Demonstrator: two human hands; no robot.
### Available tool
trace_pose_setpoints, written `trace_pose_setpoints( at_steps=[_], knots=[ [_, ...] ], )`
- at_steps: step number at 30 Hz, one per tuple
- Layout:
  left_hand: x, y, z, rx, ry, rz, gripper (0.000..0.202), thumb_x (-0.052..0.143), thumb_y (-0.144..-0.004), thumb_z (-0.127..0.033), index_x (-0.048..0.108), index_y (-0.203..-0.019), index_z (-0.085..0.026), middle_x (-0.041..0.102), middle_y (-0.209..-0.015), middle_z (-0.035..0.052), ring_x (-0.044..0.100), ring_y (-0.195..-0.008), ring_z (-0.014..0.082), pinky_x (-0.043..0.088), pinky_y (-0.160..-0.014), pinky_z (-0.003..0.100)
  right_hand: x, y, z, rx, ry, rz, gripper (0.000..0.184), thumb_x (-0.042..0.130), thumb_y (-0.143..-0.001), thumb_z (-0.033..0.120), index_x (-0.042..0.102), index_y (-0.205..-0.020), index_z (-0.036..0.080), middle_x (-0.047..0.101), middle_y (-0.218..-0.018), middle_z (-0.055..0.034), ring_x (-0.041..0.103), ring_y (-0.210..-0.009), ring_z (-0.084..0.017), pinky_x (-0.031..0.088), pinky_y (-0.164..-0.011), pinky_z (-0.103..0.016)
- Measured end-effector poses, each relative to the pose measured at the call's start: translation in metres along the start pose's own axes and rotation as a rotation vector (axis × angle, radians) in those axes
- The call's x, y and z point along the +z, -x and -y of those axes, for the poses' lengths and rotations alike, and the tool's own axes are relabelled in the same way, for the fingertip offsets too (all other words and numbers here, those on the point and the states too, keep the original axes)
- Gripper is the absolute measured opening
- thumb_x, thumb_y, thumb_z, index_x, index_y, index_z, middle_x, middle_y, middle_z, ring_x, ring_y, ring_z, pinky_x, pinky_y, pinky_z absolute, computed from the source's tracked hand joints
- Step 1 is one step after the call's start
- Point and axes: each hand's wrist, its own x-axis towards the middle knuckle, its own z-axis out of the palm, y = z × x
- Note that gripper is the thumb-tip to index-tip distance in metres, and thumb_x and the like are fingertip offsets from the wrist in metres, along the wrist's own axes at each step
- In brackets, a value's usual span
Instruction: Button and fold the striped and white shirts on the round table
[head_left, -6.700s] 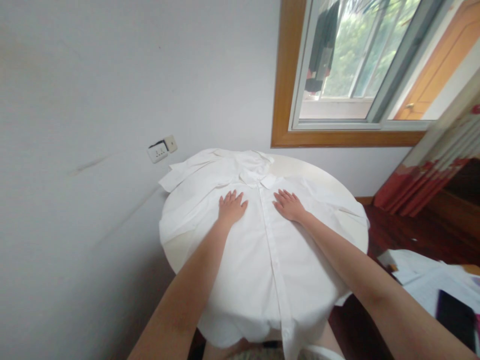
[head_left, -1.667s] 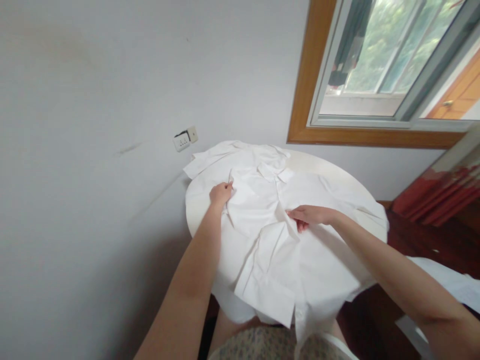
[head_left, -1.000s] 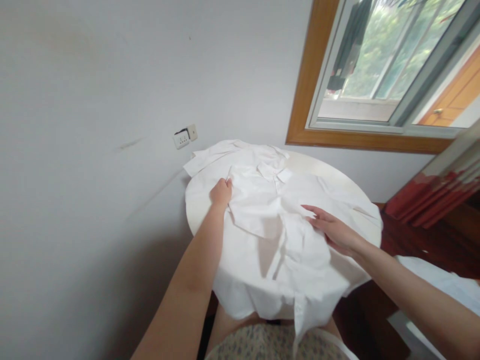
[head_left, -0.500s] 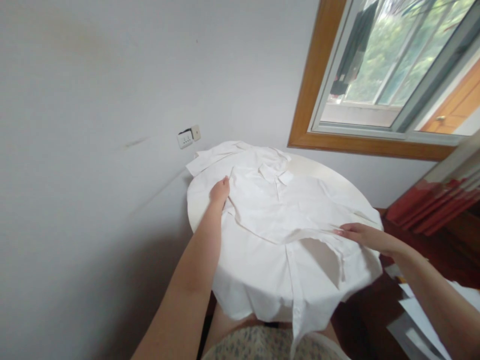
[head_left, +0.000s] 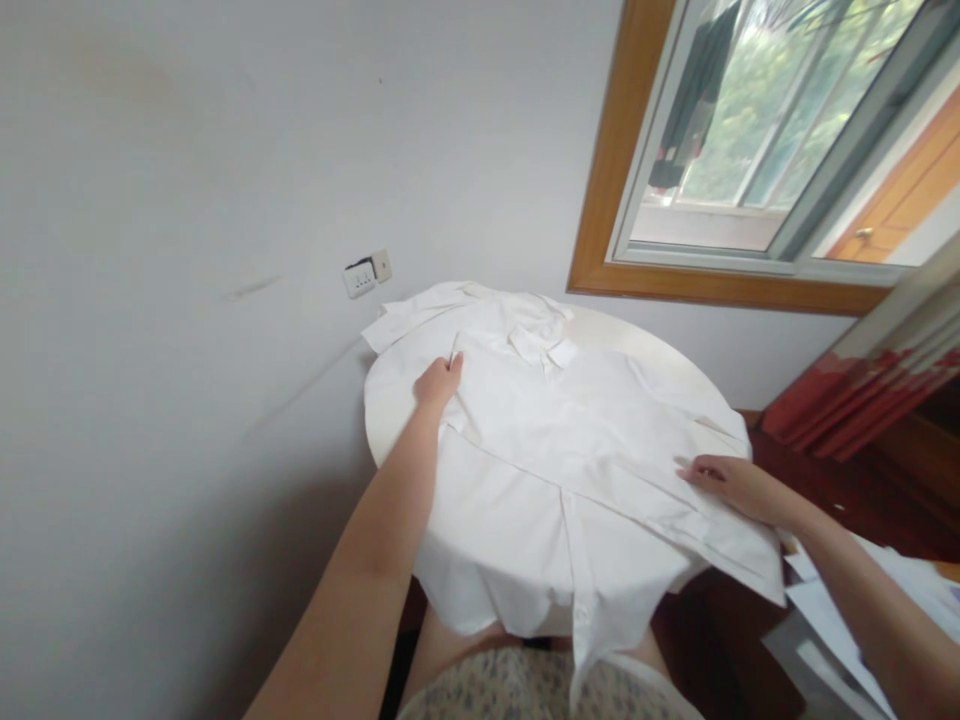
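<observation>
A white collared shirt [head_left: 555,420] lies spread over a round table, its collar [head_left: 541,348] toward the wall and its buttoned strip [head_left: 576,560] hanging over the near edge. My left hand [head_left: 441,380] is closed, pinching the fabric at the shirt's left side. My right hand [head_left: 724,480] rests low over the right part, fingers slightly apart and a little blurred, with no cloth visibly gripped. Below it, a folded-over panel [head_left: 720,545] reaches past the table's right edge. More white cloth [head_left: 420,312] lies bunched at the far left; whether it belongs to the same shirt I cannot tell.
The pale tabletop [head_left: 660,345] shows at the back right. A wall socket [head_left: 360,280] is close behind the table. A wood-framed window [head_left: 720,285] and a red and white curtain [head_left: 840,390] are to the right. White papers [head_left: 832,620] lie at lower right.
The shirt's lifted right panel has come down flat and now extends past the right edge of the table. My right hand's fingers have loosened. My left hand keeps its pinch.
</observation>
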Motion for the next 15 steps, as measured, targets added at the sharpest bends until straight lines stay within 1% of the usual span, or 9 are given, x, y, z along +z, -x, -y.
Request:
trace_pose_setpoints(
  at_steps=[2, 3, 4, 6, 8, 9, 11, 13, 15],
  knots=[
    [-0.003, 0.001, -0.001, 0.032, -0.009, 0.01, 0.065, 0.009, -0.095, -0.054, 0.061, -0.104, -0.018, 0.067, -0.111, 0.0143, 0.061, -0.108, 0.0271, 0.045, -0.087, 0.036, 0.011, -0.002, -0.005, -0.03, 0.033, 0.048, 0.042, 0.04, -0.085, 0.059, 0.058, -0.075, 0.023, 0.068, -0.078, -0.0069, 0.062, -0.073, -0.023, 0.044, -0.069, -0.031],
    [-0.005, 0.002, -0.001, 0.049, -0.019, 0.019, 0.062, 0.007, -0.096, -0.048, 0.06, -0.106, -0.017, 0.065, -0.114, 0.014, 0.06, -0.11, 0.0256, 0.045, -0.088, 0.035, 0.015, -0.002, -0.008, -0.031, 0.046, 0.054, 0.041, 0.038, -0.087, 0.057, 0.057, -0.076, 0.023, 0.068, -0.08, -0.0074, 0.062, -0.075, -0.023, 0.043, -0.069, -0.031],
    [-0.009, 0.004, 0.0, 0.066, -0.03, 0.031, 0.058, 0.01, -0.097, -0.044, 0.059, -0.109, -0.017, 0.065, -0.116, 0.0135, 0.06, -0.11, 0.0242, 0.045, -0.089, 0.033, 0.018, -0.002, -0.01, -0.024, 0.06, 0.045, 0.041, 0.037, -0.088, 0.056, 0.057, -0.078, 0.023, 0.068, -0.081, -0.0077, 0.063, -0.076, -0.023, 0.042, -0.069, -0.03],
    [-0.017, 0.012, 0.002, 0.09, -0.056, 0.055, 0.044, 0.025, -0.096, -0.039, 0.058, -0.114, -0.016, 0.064, -0.116, 0.0133, 0.059, -0.11, 0.0233, 0.044, -0.09, 0.031, 0.02, -0.001, -0.013, -0.021, 0.088, 0.048, 0.04, 0.036, -0.089, 0.054, 0.057, -0.08, 0.022, 0.068, -0.082, -0.0084, 0.063, -0.077, -0.023, 0.042, -0.069, -0.029],
    [-0.026, 0.028, 0.006, 0.139, -0.137, 0.05, 0.038, 0.039, -0.092, -0.039, 0.056, -0.117, -0.016, 0.064, -0.115, 0.0139, 0.059, -0.11, 0.0256, 0.044, -0.091, 0.033, 0.019, 0.001, -0.012, -0.006, 0.123, 0.054, 0.039, 0.035, -0.09, 0.051, 0.058, -0.083, 0.021, 0.068, -0.083, -0.0092, 0.064, -0.078, -0.022, 0.041, -0.068, -0.028],
    [-0.03, 0.039, 0.009, 0.17, -0.194, 0.044, 0.039, 0.041, -0.091, -0.041, 0.056, -0.118, -0.016, 0.064, -0.114, 0.0143, 0.058, -0.11, 0.0272, 0.044, -0.091, 0.035, 0.018, 0.001, -0.011, 0.008, 0.146, 0.054, 0.039, 0.035, -0.091, 0.051, 0.059, -0.085, 0.02, 0.068, -0.084, -0.0097, 0.064, -0.078, -0.022, 0.041, -0.068, -0.028],
    [-0.035, 0.061, 0.013, 0.216, -0.301, 0.038, 0.043, 0.039, -0.092, -0.047, 0.055, -0.117, -0.015, 0.064, -0.111, 0.0147, 0.059, -0.107, 0.0292, 0.045, -0.087, 0.038, 0.016, 0.002, -0.003, 0.044, 0.201, 0.042, 0.039, 0.036, -0.091, 0.049, 0.061, -0.09, 0.019, 0.068, -0.088, -0.011, 0.065, -0.081, -0.023, 0.04, -0.067, -0.028],
    [-0.036, 0.081, 0.016, 0.216, -0.349, 0.043, 0.048, 0.035, -0.093, -0.052, 0.054, -0.115, -0.015, 0.065, -0.106, 0.0142, 0.061, -0.101, 0.0284, 0.047, -0.083, 0.037, 0.014, 0.001, 0.008, 0.073, 0.26, 0.028, 0.04, 0.037, -0.092, 0.05, 0.062, -0.094, 0.019, 0.069, -0.092, -0.0121, 0.066, -0.084, -0.025, 0.039, -0.066, -0.028],
    [-0.035, 0.093, 0.017, 0.198, -0.354, 0.046, 0.046, 0.036, -0.093, -0.051, 0.051, -0.117, -0.014, 0.066, -0.104, 0.0135, 0.063, -0.098, 0.0266, 0.047, -0.081, 0.034, 0.013, -0.001, 0.021, 0.087, 0.312, 0.015, 0.041, 0.037, -0.093, 0.05, 0.062, -0.096, 0.018, 0.068, -0.093, -0.0125, 0.066, -0.086, -0.026, 0.038, -0.064, -0.028]
  ],
)
